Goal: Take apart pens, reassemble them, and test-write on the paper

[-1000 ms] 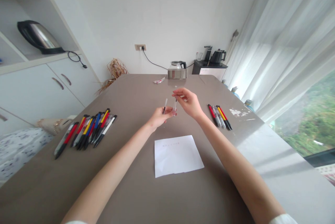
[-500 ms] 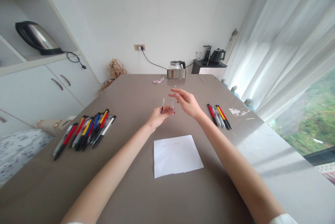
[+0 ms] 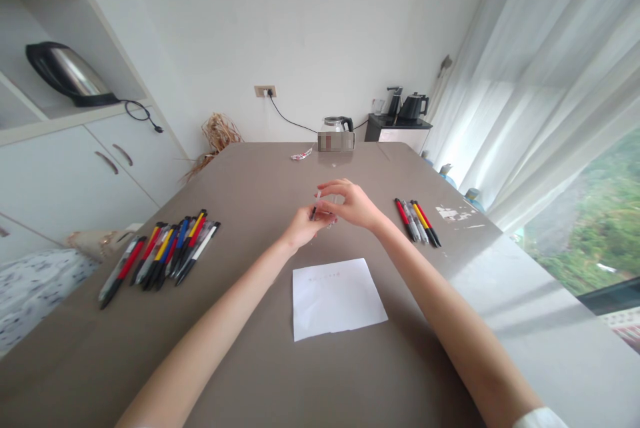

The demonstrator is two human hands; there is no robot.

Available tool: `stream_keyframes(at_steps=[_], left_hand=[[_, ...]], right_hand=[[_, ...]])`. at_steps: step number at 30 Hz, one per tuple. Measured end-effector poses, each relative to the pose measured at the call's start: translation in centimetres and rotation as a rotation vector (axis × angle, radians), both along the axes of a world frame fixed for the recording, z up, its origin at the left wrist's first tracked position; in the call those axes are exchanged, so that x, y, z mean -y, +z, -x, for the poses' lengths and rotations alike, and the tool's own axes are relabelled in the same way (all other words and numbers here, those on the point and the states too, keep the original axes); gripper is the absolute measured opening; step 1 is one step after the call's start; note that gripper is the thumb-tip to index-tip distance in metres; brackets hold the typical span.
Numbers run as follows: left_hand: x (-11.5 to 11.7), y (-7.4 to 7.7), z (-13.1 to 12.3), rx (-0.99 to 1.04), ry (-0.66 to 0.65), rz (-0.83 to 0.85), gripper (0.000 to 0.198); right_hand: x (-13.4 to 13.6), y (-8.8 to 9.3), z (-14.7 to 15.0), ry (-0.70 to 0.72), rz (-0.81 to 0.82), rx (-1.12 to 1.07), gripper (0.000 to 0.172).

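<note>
Above the middle of the table, my left hand (image 3: 300,228) is closed on a thin clear tube with a dark lower part (image 3: 314,212) and a clear pen piece beside it. My right hand (image 3: 353,205) reaches over from the right, its thumb and forefinger around the upper end of the thin tube. Fingers partly hide the clear piece. Nearer to me, a white sheet of paper (image 3: 337,301) with faint writing lies flat on the table.
Several pens (image 3: 165,251) in mixed colours lie on the left of the table (image 3: 240,361), and another group (image 3: 417,223) on the right. A glass pot (image 3: 336,125) stands at the far edge behind a box-like object (image 3: 336,142). White curtains hang at right.
My right hand has moved down and left, its fingers closing around the top of the thin tube. My left hand still holds the pen parts in nearly the same place.
</note>
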State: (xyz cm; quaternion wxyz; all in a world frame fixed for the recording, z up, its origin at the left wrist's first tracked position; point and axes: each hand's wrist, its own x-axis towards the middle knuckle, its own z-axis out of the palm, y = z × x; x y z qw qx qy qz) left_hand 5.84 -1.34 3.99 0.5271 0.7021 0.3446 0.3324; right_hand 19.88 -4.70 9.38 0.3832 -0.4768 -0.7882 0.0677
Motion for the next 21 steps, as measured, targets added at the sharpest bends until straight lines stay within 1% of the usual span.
stream_keyframes(at_steps=[4,8,12,16,18,21], left_hand=[[0.1,0.1,0.0,-0.009,0.063,0.02,0.026],[-0.2,0.2,0.0,0.008,0.079,0.011,0.022],[-0.3,0.4,0.1,0.057,0.072,-0.048,0.023],[-0.2,0.5,0.1,0.079,0.036,-0.096,0.023],[-0.1,0.5,0.0,0.079,0.022,-0.105,0.025],[-0.1,0.4,0.0,0.079,0.021,-0.108,0.026]], right_hand=[[0.1,0.0,0.1,0.019,0.011,0.1,0.016],[0.1,-0.2,0.3,-0.033,0.026,0.199,0.015],[0.2,-0.3,0.8,-0.099,0.015,0.211,0.014],[0.2,-0.5,1.3,-0.136,0.008,0.221,0.02],[0.1,-0.7,1.4,-0.138,0.009,0.22,0.021],[0.1,-0.6,1.5,-0.119,0.025,0.192,0.019]])
